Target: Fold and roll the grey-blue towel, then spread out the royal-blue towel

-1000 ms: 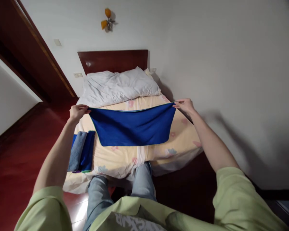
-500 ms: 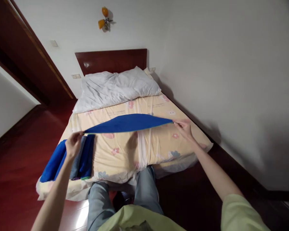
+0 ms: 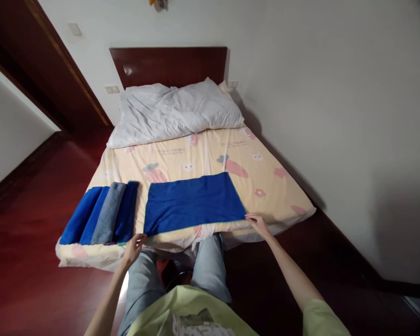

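A blue towel (image 3: 194, 200) with a thin green edge lies spread out as a rectangle near the bed's front edge. My left hand (image 3: 136, 247) pinches its near left corner. At the near right corner, the fingertips of my right hand (image 3: 258, 225) are closed on the towel. Left of it, several rolled or folded towels rest side by side: blue ones (image 3: 77, 217) and a grey one (image 3: 108, 214), with a dark blue one (image 3: 126, 212) closest to the spread towel.
The bed (image 3: 273, 186) has a cream sheet with carrot and flower prints. A crumpled white pillow or quilt (image 3: 175, 112) lies before the dark red headboard (image 3: 171, 65). A wall (image 3: 336, 102) runs along the right. My legs touch or nearly touch the bed's front.
The towel, earlier stretched in the air, has come down flat onto the sheet. Both hands have moved down toward the bed's front edge, still holding its corners. The view has tilted downward.
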`<move>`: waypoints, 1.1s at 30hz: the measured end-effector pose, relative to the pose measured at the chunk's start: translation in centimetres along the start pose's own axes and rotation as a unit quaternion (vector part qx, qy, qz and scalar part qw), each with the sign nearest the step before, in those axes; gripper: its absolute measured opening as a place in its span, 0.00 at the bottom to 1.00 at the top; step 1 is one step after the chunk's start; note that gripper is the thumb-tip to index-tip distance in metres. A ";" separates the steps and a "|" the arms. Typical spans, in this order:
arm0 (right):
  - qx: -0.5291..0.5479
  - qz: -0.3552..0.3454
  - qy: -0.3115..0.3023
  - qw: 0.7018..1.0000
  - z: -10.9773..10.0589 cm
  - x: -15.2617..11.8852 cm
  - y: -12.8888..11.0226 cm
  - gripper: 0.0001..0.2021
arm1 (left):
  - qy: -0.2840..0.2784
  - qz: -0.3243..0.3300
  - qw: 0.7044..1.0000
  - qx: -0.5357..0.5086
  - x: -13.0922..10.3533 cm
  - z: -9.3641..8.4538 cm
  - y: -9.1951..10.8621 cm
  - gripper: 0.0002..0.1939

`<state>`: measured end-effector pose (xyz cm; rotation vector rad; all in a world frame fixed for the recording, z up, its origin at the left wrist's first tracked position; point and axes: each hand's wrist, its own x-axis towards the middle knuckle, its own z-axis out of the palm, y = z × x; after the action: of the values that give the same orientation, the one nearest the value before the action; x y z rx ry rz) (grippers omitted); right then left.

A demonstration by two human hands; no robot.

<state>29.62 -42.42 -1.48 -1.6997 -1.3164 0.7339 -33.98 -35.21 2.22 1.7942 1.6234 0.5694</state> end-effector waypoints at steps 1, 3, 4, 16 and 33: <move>0.002 0.006 -0.001 1.000 -0.1 0.4 0.2 0.17 | -0.009 0.015 1.000 0.015 0.2 0.0 -0.3 0.20; 0.008 0.028 0.010 1.000 -0.2 1.7 0.5 0.19 | -0.008 0.054 0.997 0.058 1.2 -0.3 -0.6 0.20; 0.009 0.042 0.021 0.999 -0.2 2.7 0.6 0.20 | 0.001 0.070 0.994 0.080 2.1 -0.5 -0.6 0.20; -0.120 0.142 0.048 0.981 4.6 23.7 -1.7 0.18 | 0.028 0.009 0.984 0.174 24.7 -0.7 1.9 0.21; -0.146 0.211 0.023 0.966 7.5 35.4 1.3 0.02 | 0.010 -0.131 0.991 0.016 35.9 -0.4 0.9 0.14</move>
<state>33.71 -6.60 -4.59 -2.2635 -1.0787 0.7577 -28.55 0.20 -0.50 1.5676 1.8535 0.4450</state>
